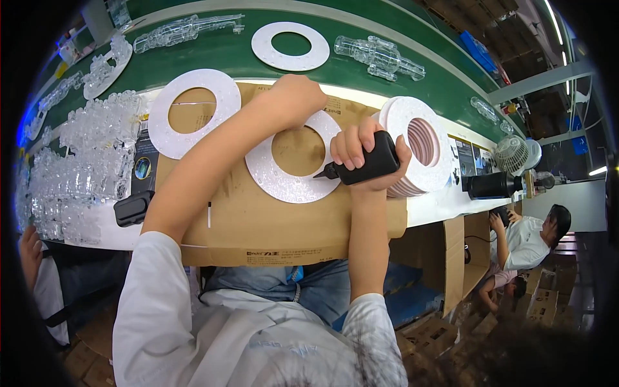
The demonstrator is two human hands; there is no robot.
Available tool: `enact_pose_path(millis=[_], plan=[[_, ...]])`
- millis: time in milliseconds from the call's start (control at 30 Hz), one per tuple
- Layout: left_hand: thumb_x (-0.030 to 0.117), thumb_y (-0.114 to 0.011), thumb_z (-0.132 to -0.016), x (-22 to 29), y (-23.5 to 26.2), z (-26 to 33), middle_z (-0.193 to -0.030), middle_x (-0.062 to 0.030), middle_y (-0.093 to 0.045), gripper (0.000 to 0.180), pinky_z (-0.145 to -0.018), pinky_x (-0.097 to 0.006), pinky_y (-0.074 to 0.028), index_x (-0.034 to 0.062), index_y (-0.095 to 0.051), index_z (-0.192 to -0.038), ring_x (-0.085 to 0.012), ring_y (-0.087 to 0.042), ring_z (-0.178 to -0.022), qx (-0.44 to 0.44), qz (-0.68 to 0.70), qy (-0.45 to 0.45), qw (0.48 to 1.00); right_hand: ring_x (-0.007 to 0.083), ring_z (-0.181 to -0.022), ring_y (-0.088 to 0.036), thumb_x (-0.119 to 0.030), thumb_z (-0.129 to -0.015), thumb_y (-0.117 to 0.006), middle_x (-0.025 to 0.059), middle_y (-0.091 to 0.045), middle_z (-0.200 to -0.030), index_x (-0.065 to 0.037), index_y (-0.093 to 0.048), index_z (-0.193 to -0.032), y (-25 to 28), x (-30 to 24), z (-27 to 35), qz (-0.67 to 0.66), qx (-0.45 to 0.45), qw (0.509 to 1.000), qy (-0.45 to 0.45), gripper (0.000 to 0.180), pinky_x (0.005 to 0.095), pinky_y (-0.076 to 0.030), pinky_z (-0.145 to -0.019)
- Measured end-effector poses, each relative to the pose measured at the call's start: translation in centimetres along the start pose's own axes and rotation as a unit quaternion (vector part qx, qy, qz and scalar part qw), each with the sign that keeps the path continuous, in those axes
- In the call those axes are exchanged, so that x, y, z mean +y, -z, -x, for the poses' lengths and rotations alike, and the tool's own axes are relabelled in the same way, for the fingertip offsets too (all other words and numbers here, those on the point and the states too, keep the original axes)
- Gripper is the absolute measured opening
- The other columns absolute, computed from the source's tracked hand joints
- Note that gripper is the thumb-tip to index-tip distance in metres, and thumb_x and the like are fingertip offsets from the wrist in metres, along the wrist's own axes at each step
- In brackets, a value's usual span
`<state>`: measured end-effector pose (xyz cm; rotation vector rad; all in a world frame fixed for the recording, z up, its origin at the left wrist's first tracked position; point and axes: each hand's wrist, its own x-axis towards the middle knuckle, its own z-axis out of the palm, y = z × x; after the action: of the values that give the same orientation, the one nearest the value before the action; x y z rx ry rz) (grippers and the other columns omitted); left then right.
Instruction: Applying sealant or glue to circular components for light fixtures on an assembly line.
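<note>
The fingers [351, 147] of the right hand [367, 158] were curled tight over a black handheld tool [367, 162], the thumb side wrapped round its far end, so the hand grasped it firmly. The tool's dark tip pointed left and touched the lower right part of a white flat ring [293, 171] lying on a sheet of brown cardboard [258, 219]. From that fist the right forearm dropped almost straight down toward the lower edge, bare to a white short sleeve.

The left hand [295, 97] was clenched into a loose fist, knuckles up, resting at the upper edge of the same ring; whether it pinched anything underneath could not be told. Its forearm ran diagonally down and to the left across the cardboard, the elbow bent outward, ending in a white sleeve.

Just right of the tool stood a stack of white rings [416, 145] tilted on edge, touching the back of the right hand. Another single ring [193, 113] lay on the cardboard at the upper left, and a third [290, 46] lay on the green belt [225, 55] beyond, between clear plastic moulded parts [380, 57]. A heap of clear plastic parts [84, 161] filled the left side of the bench. A small fan [512, 155] stood far right, and another person [535, 238] sat below it.
</note>
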<state>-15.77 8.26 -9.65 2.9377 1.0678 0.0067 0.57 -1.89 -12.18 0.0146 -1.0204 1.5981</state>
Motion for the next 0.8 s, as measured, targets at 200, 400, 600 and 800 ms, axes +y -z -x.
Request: enact_pose_path(millis=[200, 400, 600, 800], plan=[[0.002, -0.073, -0.068, 0.3, 0.3, 0.1, -0.091, -0.0156, -0.072, 0.019, -0.072, -0.039, -0.058, 0.0047, -0.074, -0.087, -0.0317, -0.071, -0.088, 0.003, -0.006, -0.002, 1.000, 0.0160, -0.051, -0.042, -0.061, -0.097, -0.027, 0.0041, -0.046, -0.056, -0.009, -0.043, -0.073, -0.9, 0.3, 0.0, -0.030, 0.065, 0.997, -0.006, 0.060, 0.0310, -0.036, -0.054], [0.002, -0.074, -0.067, 0.1, 0.2, 0.1, -0.089, -0.0153, -0.072, 0.018, -0.071, -0.039, -0.058, 0.0053, -0.074, -0.085, -0.0316, -0.071, -0.087, 0.005, -0.008, 0.002, 1.000, 0.0156, -0.050, -0.041, -0.060, -0.097, -0.028, 0.0032, -0.046, -0.055, -0.009, -0.043, -0.070, -0.9, 0.6, 0.0, 0.003, 0.098, 0.995, -0.036, 0.059, 0.0301, -0.036, -0.053], [0.001, -0.074, -0.066, 0.3, 0.2, 0.0, -0.089, -0.0153, -0.072, 0.020, -0.070, -0.040, -0.058, 0.0050, -0.074, -0.086, -0.0317, -0.071, -0.086, 0.001, -0.007, 0.000, 1.000, 0.0154, -0.049, -0.041, -0.058, -0.097, -0.029, 0.0033, -0.047, -0.054, -0.009, -0.043, -0.070, -1.0, 0.6, 0.1, 0.017, 0.106, 0.994, -0.035, 0.058, 0.0298, -0.035, -0.052], [0.003, -0.075, -0.066, 0.2, -0.1, -0.1, -0.089, -0.0152, -0.072, 0.021, -0.070, -0.040, -0.058, 0.0051, -0.074, -0.086, -0.0318, -0.071, -0.086, 0.010, -0.013, 0.000, 1.000, 0.0150, -0.049, -0.041, -0.057, -0.096, -0.030, 0.0035, -0.047, -0.054, -0.009, -0.043, -0.070, -0.8, 0.7, 0.1, 0.032, 0.103, 0.993, -0.037, 0.057, 0.0294, -0.035, -0.052]])
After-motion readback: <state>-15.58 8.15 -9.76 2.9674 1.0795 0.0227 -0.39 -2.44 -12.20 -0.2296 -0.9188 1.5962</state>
